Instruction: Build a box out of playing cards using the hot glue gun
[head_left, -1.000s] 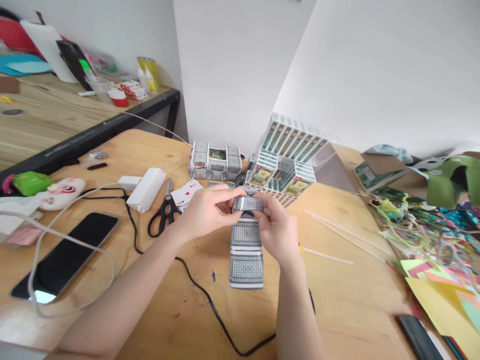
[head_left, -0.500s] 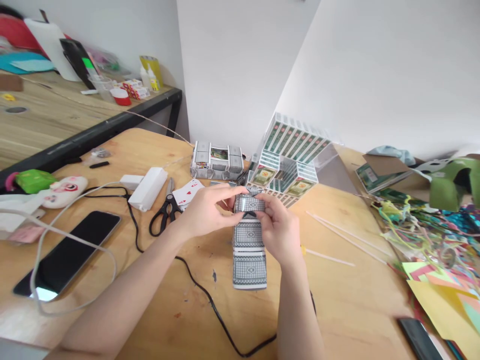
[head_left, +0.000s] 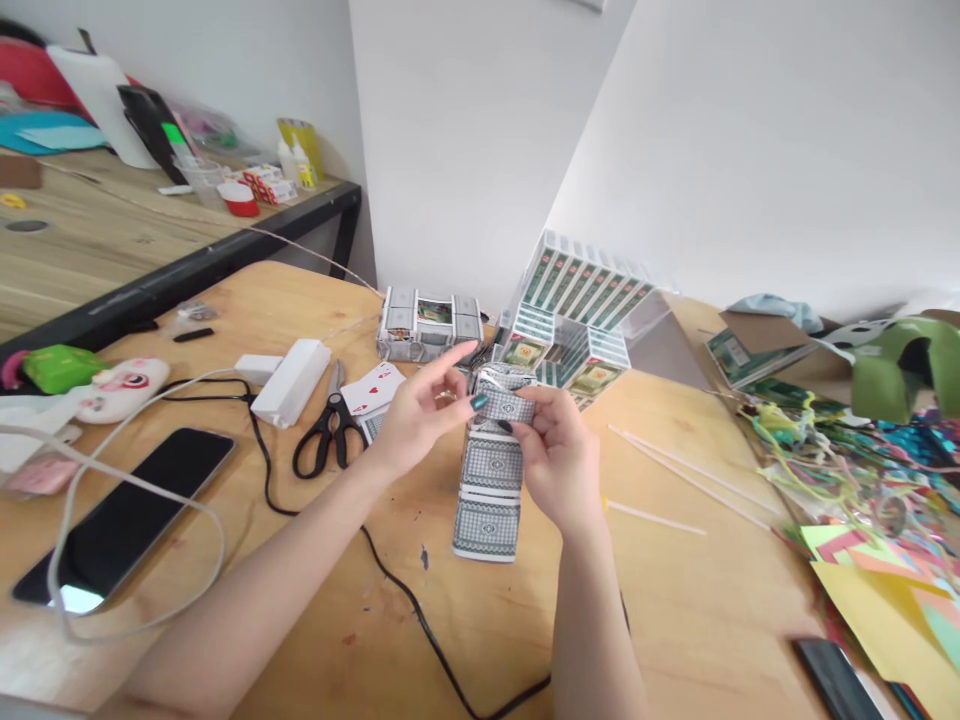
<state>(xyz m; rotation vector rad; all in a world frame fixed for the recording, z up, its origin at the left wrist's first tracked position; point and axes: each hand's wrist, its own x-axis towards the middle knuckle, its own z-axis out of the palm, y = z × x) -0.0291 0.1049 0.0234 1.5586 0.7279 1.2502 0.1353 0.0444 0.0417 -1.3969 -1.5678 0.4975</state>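
My right hand pinches the upper part of a strip of joined playing cards, which has grey-green patterned backs. The strip's lower end hangs toward me, slightly slanted. At its upper left edge is my left hand, index finger stretched out and thumb tip close to the cards; whether the thumb touches them I cannot tell. Behind the hands sits a box-like form built of playing cards. Loose playing cards and black-handled scissors lie left of my left hand.
Stacked green-and-white card boxes stand at the back. A black cable crosses the table in front of me. On the left are a phone and a white block; on the right, thin white sticks and colored paper.
My left hand has loosened from the cards, its index finger now raised and apart from the thumb. The strip's lower end has swung slightly left while my right hand keeps its pinch.
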